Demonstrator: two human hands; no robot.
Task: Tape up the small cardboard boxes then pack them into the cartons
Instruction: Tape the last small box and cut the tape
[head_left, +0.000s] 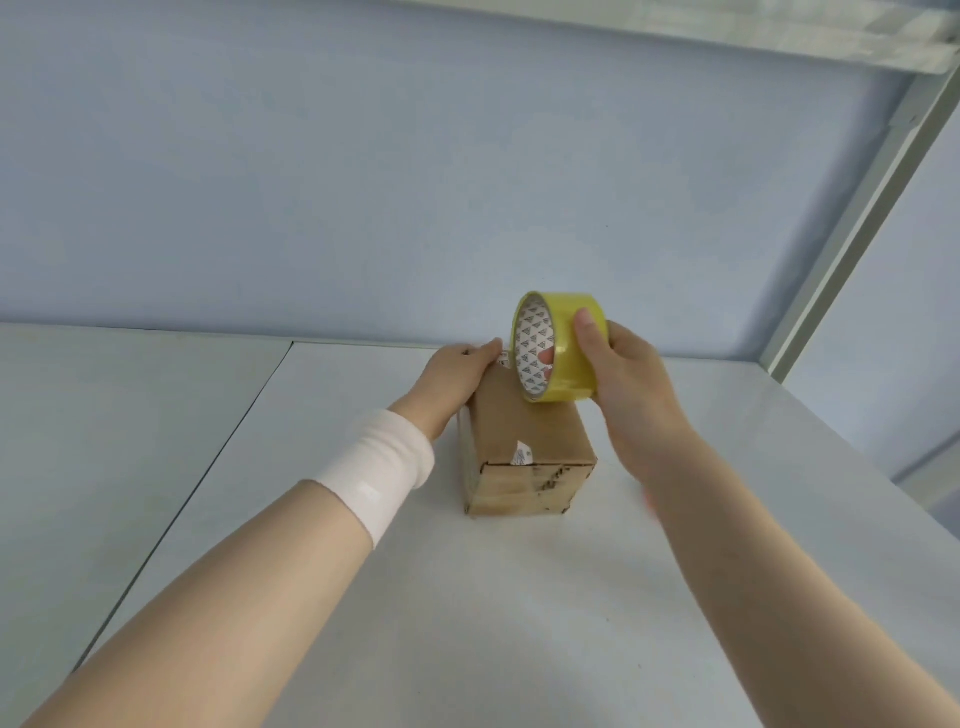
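Observation:
A small brown cardboard box (524, 441) stands on the white table (467, 623), a torn white sticker scrap at its near top edge. My left hand (457, 376) lies on the box's far left top, fingers reaching over the far edge. My right hand (623, 369) grips a yellow roll of tape (558, 348) just above the box's far end, thumb on the roll's outer face and fingers through the core. No cartons are in view.
A second white table surface (130, 415) adjoins on the left across a dark seam. A pale blue wall (415, 182) rises behind. A white metal frame post (857, 223) slants down at the right, near the table's right edge.

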